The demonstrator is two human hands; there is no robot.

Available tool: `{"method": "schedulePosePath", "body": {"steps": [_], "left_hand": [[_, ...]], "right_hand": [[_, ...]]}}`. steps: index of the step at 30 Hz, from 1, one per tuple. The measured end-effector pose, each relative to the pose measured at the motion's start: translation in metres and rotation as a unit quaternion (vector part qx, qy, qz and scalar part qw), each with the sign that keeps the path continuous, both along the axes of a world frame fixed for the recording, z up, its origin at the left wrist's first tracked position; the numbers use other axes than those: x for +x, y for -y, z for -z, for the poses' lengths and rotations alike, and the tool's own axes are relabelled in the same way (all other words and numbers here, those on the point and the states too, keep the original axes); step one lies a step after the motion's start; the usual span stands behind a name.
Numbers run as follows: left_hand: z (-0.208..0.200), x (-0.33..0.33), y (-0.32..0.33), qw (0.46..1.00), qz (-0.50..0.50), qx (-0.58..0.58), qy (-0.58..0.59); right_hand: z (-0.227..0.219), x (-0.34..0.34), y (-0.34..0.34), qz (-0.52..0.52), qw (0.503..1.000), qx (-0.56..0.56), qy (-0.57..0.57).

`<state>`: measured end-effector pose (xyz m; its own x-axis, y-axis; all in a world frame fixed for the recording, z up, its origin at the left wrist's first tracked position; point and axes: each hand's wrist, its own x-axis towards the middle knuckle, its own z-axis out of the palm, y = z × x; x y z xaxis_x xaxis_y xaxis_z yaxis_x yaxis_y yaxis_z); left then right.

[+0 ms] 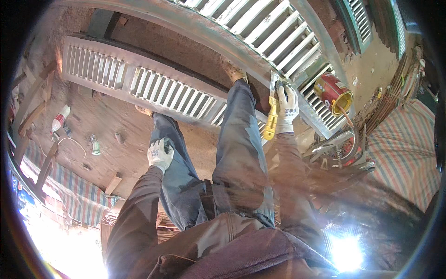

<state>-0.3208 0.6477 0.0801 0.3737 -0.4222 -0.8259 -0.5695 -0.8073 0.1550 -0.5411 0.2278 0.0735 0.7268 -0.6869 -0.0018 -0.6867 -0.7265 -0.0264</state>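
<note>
My right hand (289, 106), in a white work glove, is closed on a scraper with a yellow handle (271, 122). Its blade end lies close to the edge of a pale slatted panel (274, 25) running across the top. My left hand (160, 154), gloved the same way, rests on my left knee with its fingers curled; nothing shows in it. A second slatted panel (124, 93) lies left of centre, beyond my knees. To the right of my right hand, a red can (329, 91) sits tilted over the slats, its yellow-stained end facing me.
A bent metal tube (344, 142) stands below the can. Striped sheeting (402, 149) covers the right side, beside long thin rods (388, 104). At left on the dirt floor lie a red-and-white bottle (59, 120) and a greenish bottle (95, 148). More slatted frames (357, 23) stand far right.
</note>
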Motion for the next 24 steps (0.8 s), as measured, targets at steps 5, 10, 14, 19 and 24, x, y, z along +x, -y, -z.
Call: {"method": "schedulePosePath", "body": {"steps": [5,10,14,19,24], "left_hand": [[0.006,0.007,0.019,0.997,0.049,0.042,-0.040],[0.006,0.005,0.019,0.999,-0.007,-0.042,-0.006],[0.008,0.002,0.017,1.000,0.020,0.002,-0.013],[0.010,-0.001,0.020,0.999,0.033,0.029,-0.028],[0.004,0.002,0.024,0.998,0.049,0.029,-0.020]], "right_hand": [[-0.006,0.012,-0.057,-0.007,0.965,0.208,-0.157],[-0.018,-0.003,-0.066,0.025,0.995,0.025,0.091],[-0.014,-0.030,-0.014,0.045,0.998,-0.028,0.044],[0.006,-0.023,0.007,0.025,0.999,-0.024,0.004],[-0.008,-0.009,-0.021,0.032,0.996,0.044,-0.070]]}}
